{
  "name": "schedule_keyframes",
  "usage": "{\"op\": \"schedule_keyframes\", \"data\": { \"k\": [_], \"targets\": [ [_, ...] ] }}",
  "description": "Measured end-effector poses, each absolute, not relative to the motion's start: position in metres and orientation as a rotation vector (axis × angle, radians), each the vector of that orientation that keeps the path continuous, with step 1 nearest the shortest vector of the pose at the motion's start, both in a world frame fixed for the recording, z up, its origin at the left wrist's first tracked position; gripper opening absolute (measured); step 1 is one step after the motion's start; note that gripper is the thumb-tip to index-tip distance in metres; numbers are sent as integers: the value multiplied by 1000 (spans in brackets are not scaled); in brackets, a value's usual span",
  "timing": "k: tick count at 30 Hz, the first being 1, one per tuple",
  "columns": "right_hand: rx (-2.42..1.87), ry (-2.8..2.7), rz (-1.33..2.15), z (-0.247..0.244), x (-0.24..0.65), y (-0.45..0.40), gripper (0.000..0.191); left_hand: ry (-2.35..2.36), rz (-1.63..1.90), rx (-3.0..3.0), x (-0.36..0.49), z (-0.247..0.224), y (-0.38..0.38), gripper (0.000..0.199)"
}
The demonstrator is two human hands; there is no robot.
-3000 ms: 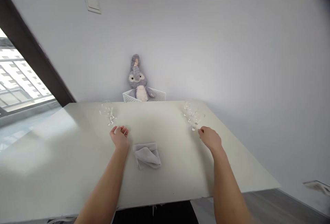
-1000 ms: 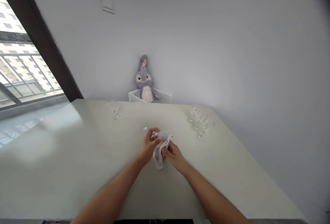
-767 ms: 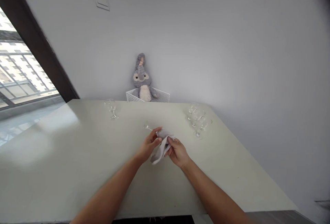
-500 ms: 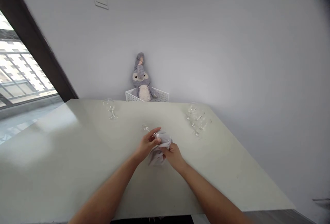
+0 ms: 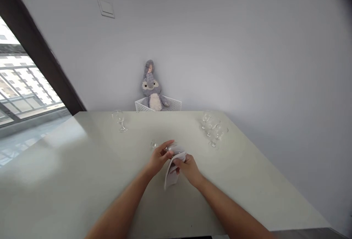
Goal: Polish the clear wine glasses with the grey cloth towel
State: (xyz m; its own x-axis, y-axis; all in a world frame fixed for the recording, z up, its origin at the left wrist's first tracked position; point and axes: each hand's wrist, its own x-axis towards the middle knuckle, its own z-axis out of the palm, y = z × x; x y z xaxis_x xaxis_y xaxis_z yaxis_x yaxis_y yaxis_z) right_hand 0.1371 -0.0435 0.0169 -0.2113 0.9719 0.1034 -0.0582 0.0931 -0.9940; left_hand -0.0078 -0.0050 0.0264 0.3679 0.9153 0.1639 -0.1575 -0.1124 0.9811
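Above the middle of the table, my left hand is closed around a clear stemmed glass. The glass lies tilted on its side, its foot pointing left and its bowl to the right. My right hand grips a pale grey-white cloth, pressing part of it over the rim and into the mouth of the bowl. The rest of the cloth hangs down below the hands. Some of my right fingers are hidden by the cloth.
One stemmed glass stands at the table's back left. Several more form a group of glasses at the back right. Beyond the far edge, a grey plush toy sits in a white perforated basket against the wall.
The cloth has shifted about the bowl, and its loose end now hangs straighter and lower. More of the bowl shows. The whole view has tipped slightly upward.
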Motion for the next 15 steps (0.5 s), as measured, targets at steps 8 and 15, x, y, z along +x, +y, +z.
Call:
{"op": "schedule_keyframes", "data": {
  "k": [8, 15],
  "targets": [
    [-1053, -1259, 1316, 17, 142, -36, 30, 620, 1005, 1315, -8, 27, -6, 50],
    [-976, -1106, 1421, 15, 136, -40, 26, 787, 1055, 1393, -11, 20, 3, 41]
  ]
}}
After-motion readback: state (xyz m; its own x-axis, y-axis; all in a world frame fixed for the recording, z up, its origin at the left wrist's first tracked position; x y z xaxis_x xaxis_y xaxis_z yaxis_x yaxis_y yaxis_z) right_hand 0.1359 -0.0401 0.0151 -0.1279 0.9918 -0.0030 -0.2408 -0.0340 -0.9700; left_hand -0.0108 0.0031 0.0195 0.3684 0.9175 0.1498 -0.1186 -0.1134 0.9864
